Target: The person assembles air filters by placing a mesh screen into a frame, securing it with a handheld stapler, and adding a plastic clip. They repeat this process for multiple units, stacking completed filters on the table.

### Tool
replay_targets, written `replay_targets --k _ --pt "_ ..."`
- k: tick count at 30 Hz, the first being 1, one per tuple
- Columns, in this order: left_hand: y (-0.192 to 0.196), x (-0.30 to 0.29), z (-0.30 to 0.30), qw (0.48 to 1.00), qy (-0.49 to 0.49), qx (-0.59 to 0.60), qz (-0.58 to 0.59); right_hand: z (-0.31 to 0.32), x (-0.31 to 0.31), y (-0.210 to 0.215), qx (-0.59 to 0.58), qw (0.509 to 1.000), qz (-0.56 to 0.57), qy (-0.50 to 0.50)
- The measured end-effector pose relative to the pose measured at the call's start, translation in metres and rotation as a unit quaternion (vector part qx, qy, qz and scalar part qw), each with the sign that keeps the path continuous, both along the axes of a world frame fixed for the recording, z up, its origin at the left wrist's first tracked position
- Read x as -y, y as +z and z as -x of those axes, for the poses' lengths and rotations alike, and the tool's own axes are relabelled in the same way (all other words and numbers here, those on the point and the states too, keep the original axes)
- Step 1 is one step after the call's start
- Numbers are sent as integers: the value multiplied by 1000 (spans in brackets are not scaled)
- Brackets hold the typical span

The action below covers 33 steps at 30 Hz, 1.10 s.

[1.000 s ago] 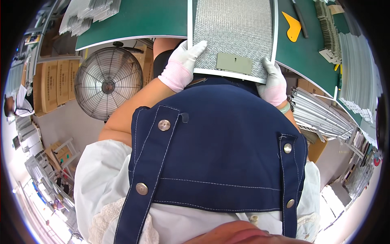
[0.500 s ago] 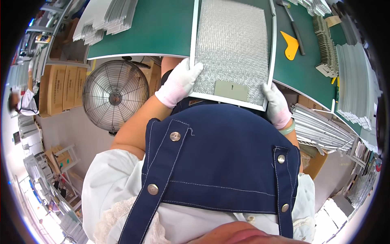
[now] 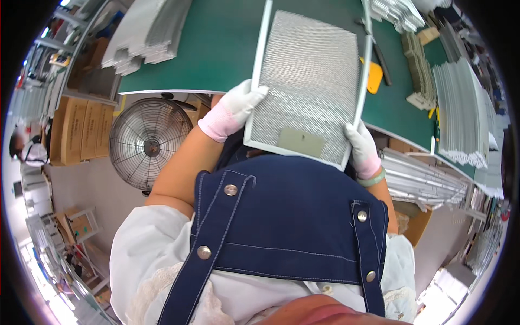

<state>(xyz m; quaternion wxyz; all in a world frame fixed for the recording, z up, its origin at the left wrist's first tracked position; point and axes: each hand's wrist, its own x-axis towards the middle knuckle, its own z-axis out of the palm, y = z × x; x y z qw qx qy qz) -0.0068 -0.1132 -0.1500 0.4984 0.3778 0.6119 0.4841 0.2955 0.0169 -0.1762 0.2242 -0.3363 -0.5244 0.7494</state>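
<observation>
Both hands are closed on the work: the left rail of a framed mesh panel (image 3: 306, 70) is pinched by the left hand (image 3: 238, 105), thumb on top, and the right rail is pinched near its own corner by the right hand (image 3: 360, 146). The fingers underneath are hidden. Neither hand is nearer; the panel is held squarely between the two, straight out in front of the apron (image 3: 292, 216).

The long axis is pointed away from the body, the far end leaned slightly to the right. The near end is carried past the edge of the green counter (image 3: 222, 49), the far part seen over it. No far rail is visible beyond the mesh.

And the materials: pale, slim, straight rails, metallic in look; silvery mesh, finely rippled, glinting most toward the near end. Against the near rail a flat grey-green plate (image 3: 301, 142) is seen, oblong, smooth, marked by one small dark slot. The gloves are white, pink at the cuffs. To the right, a yellow scraper (image 3: 374, 78) is partly covered by the rail, with a dark-handled tool (image 3: 382, 62) laid just beside it.
</observation>
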Motion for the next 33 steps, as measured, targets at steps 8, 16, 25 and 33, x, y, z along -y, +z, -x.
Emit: replay_targets --k 8,16,25,33 --pt "16 -17 12 985 -41 136 -97 -3 -17 17 -24 998 -41 38" --pt "29 -19 13 996 -51 15 -65 3 -25 32 17 992 -120 -26" --pt "87 -30 12 988 9 69 -140 17 -20 64 -60 990 -126 -29" --pt "61 -47 16 978 50 -10 -204 10 -20 62 -33 985 -169 -7"
